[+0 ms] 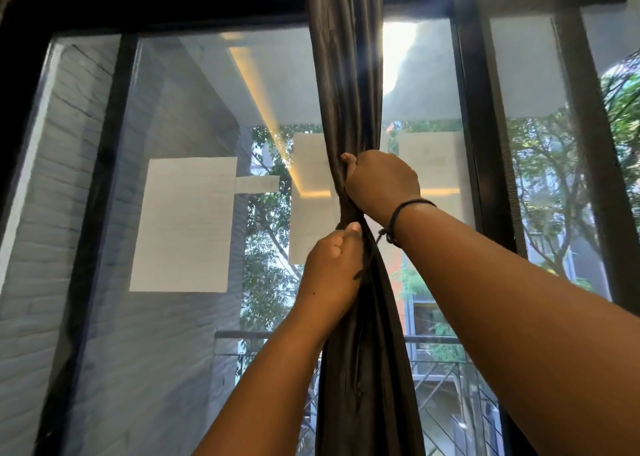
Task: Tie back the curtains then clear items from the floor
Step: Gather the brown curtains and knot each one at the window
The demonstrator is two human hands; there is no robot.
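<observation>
A dark satin curtain [346,74] hangs bunched down the middle of the window, narrowest at its waist. My right hand [381,180] grips the gathered fabric just above that waist, fingers wrapped round it. Right below, my left hand [332,265] pinches the bundle, its thumb pressed against the cloth, and a thin dark cord [369,254] trails down beside it. Where the cord runs behind the fabric is hidden. The curtain spreads wider again below my hands. The floor is out of view.
Behind the curtain stands a large glass window with a black frame [485,143]. White paper sheets [183,223] are stuck on the glass. Outside are a balcony railing [443,362], trees and a grey brick wall [52,213].
</observation>
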